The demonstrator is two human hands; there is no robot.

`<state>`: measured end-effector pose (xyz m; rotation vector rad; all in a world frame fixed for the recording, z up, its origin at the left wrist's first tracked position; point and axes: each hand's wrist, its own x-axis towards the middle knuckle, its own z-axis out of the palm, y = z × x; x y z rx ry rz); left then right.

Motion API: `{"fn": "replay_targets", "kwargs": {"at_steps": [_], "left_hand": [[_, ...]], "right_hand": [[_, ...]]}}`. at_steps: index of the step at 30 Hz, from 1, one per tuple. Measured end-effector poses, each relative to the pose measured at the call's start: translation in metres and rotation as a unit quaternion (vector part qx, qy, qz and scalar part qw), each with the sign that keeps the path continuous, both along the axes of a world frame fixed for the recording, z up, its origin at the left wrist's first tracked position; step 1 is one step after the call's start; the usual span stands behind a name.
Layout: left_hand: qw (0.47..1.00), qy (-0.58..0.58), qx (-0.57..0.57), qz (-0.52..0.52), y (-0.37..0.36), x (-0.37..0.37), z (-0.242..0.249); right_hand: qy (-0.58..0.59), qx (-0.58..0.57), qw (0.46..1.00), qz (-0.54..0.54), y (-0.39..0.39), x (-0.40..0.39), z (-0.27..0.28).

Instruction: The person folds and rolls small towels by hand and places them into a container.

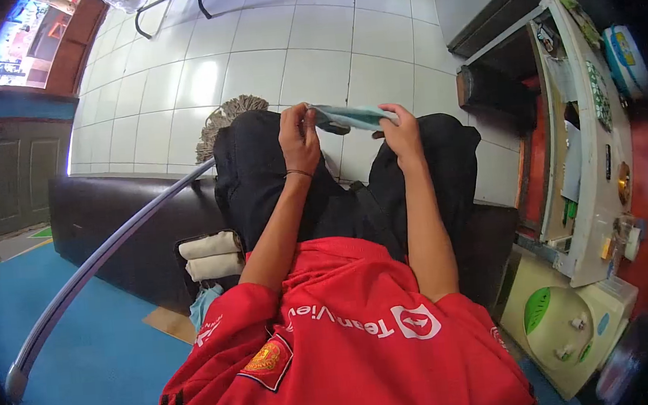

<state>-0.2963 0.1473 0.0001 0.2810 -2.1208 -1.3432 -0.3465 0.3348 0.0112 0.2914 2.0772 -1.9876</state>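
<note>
My left hand [300,138] is closed on one end of a folded blue-green cloth [355,115], thumb and fingers pinching it. The other end of the cloth is pinched in my right hand [401,132]. It is held stretched between the two hands, above the gap between my knees, and appears as a thin strip seen nearly edge-on. A dark band circles my left wrist.
Beside my left hip are rolled cream cloths [212,255] and a light blue crumpled cloth [204,307]. A mop [228,119] has its grey handle slanting left. At right stand an open-fronted cabinet [592,128] and a cream appliance with knobs [558,321].
</note>
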Motion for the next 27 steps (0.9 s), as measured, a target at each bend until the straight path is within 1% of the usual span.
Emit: {"fn": "replay_targets", "kwargs": {"at_steps": [1,3,4,6,7,9,10,11,13,14,15,17,18,19,21,22,23,24,25,27], "left_hand": [[1.000,0.001,0.000,0.000,0.000,-0.003,-0.004],[0.997,0.034,0.071,0.014,-0.001,-0.005,-0.008],[0.997,0.033,0.070,0.016,-0.002,-0.004,-0.008],[0.984,0.049,0.168,-0.029,-0.001,-0.005,-0.006],[0.984,0.049,0.168,-0.030,0.000,-0.004,-0.005],[0.993,0.019,0.114,-0.015,0.004,0.000,0.000],[0.993,0.021,0.113,-0.015,0.004,0.001,0.003],[0.993,0.005,0.117,-0.005,0.004,0.002,0.006],[0.993,-0.015,0.120,0.005,0.002,0.003,0.004],[0.993,-0.017,0.118,0.000,0.000,0.002,-0.001],[0.993,-0.018,0.115,-0.007,0.001,0.001,-0.004],[0.994,0.000,0.105,-0.011,0.004,0.001,-0.006],[0.995,0.019,0.094,-0.010,0.005,-0.001,-0.005],[0.995,0.020,0.093,-0.008,0.004,-0.003,-0.005],[0.990,0.015,0.144,-0.003,0.002,-0.001,-0.005],[0.990,0.012,0.143,-0.001,0.001,0.000,-0.006],[0.991,0.010,0.134,-0.004,0.001,0.000,-0.006],[0.992,0.009,0.127,-0.009,0.003,-0.001,-0.006],[0.992,0.011,0.127,-0.011,0.004,-0.002,-0.005],[0.987,0.000,0.159,-0.015,0.003,-0.001,-0.006]], "right_hand": [[0.001,0.000,1.000,0.000,0.000,0.002,0.010],[-0.012,-0.050,0.995,0.082,0.000,0.007,0.024],[-0.013,-0.051,0.995,0.084,0.001,0.006,0.021],[0.007,-0.075,0.996,0.052,0.005,0.000,0.015],[0.007,-0.075,0.996,0.052,0.007,0.000,0.015],[0.012,-0.124,0.990,0.060,0.010,0.000,0.022],[0.014,-0.153,0.985,0.079,0.009,0.004,0.031],[0.015,-0.155,0.985,0.080,0.008,0.004,0.033],[-0.025,-0.156,0.980,0.120,0.007,0.007,0.033],[-0.031,-0.034,0.995,0.092,0.007,0.005,0.014],[-0.033,-0.033,0.995,0.089,0.006,0.005,0.006],[0.023,0.106,0.992,0.068,0.008,0.001,-0.006],[-0.011,-0.002,0.999,0.046,0.003,0.003,0.017],[-0.010,-0.002,0.999,0.048,0.003,0.003,0.025],[-0.026,-0.097,0.994,0.040,0.001,0.004,0.030],[-0.028,-0.097,0.994,0.041,0.000,0.005,0.023],[0.010,-0.055,0.997,0.049,0.001,0.005,0.013],[0.051,-0.011,0.997,0.055,-0.001,0.005,0.017],[0.052,-0.010,0.997,0.053,0.000,0.005,0.022],[0.066,-0.159,0.984,0.048,0.000,0.006,0.035]]}}
